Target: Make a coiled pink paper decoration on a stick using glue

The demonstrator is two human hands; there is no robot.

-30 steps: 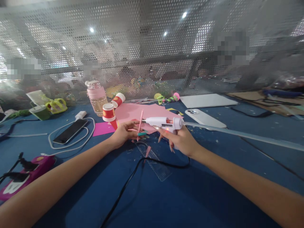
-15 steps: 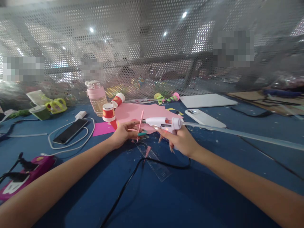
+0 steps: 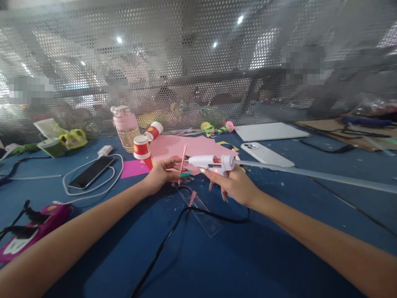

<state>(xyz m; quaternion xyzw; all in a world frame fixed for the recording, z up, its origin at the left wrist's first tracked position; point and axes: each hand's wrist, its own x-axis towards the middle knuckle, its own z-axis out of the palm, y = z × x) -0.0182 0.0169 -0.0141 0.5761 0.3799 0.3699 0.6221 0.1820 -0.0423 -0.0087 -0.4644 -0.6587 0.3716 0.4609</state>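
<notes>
Black cord (image 3: 176,225) runs up the blue table (image 3: 263,265) from the near edge, then bends right, passing below the right hand. It crosses a clear ruler (image 3: 212,227); a pink scrap (image 3: 192,198) lies at the ruler. Near left, a purple power strip (image 3: 57,213) with black plugs in it, partly behind the left forearm.

Left hand (image 3: 159,177): thumb and fingers pinching a slim pink strip (image 3: 183,159), held nearly upright, top leaning right. Right hand (image 3: 240,185): wrapped round the grip of a white glue gun (image 3: 207,160), nozzle pointing left at the strip; whether tip and strip touch, cannot tell. Small orange light on the gun's side. Long glue stick (image 3: 310,171) juts from its back, off to the right.

Left of the left hand, a black phone (image 3: 92,171) ringed by white cable. Magenta paper (image 3: 133,169) nearer the hand; pink paper (image 3: 182,145) beyond both hands. White phone (image 3: 268,156) past the right hand. Upright red-and-white cup (image 3: 142,145) beside the pink paper, a second cup (image 3: 154,131) tipped behind it. Bottle (image 3: 126,131) left of these, white board (image 3: 273,131) far right. Behind everything, perforated metal mesh (image 3: 186,54)
</notes>
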